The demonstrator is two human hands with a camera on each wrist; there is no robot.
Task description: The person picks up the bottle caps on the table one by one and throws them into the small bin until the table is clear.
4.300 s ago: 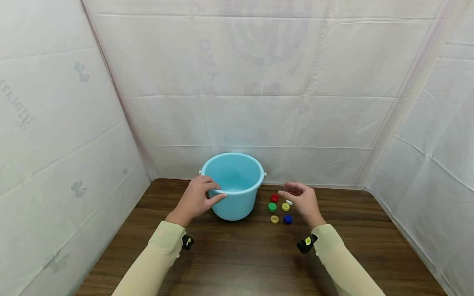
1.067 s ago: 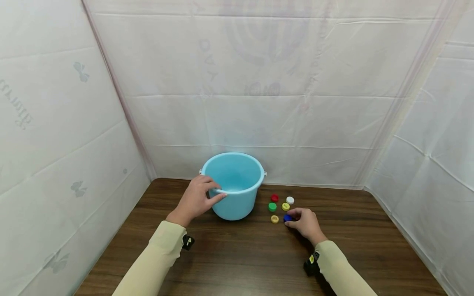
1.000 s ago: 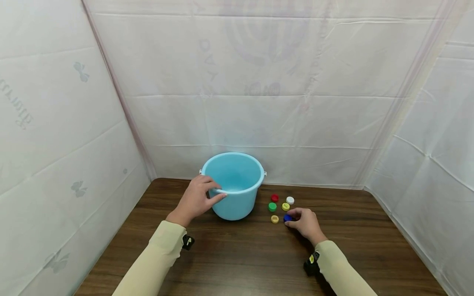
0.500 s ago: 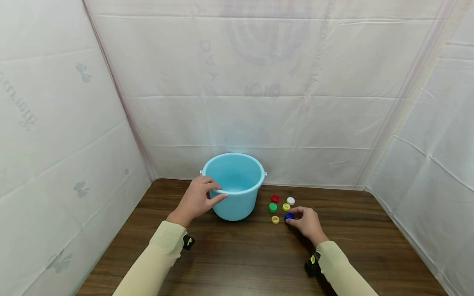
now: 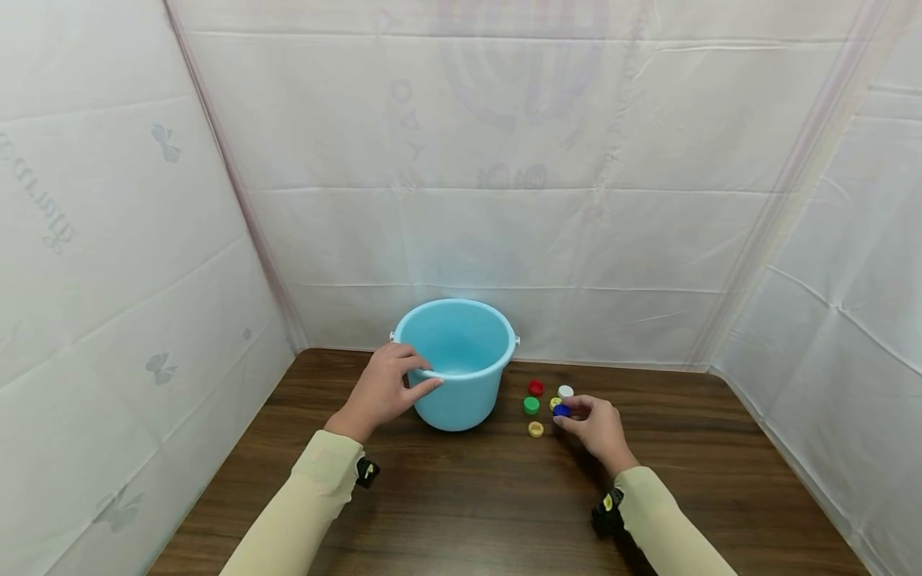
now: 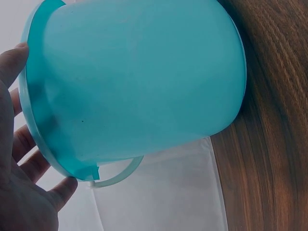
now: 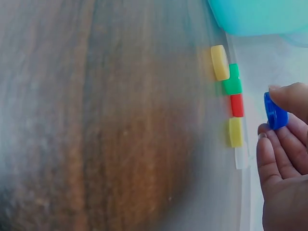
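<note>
A light blue bucket stands upright at the back of the table, its inside bare as far as the head view shows. My left hand holds the bucket's near left rim, thumb outside and fingers over the edge. In the right wrist view a blue bottle cap is pinched between thumb and fingers of my right hand, raised off the table. Around it on the table lie a red cap, a green cap, a tan cap, a white cap and a yellow cap, partly hidden behind the blue one.
The brown wooden table is bordered by white sheet walls at the back and both sides. A pale handle hangs along the bucket's side in the left wrist view.
My right hand has gone from above the white cap to the blue cap, pinched it and lifted it slightly off the table. The left hand has stayed on the bucket rim.
</note>
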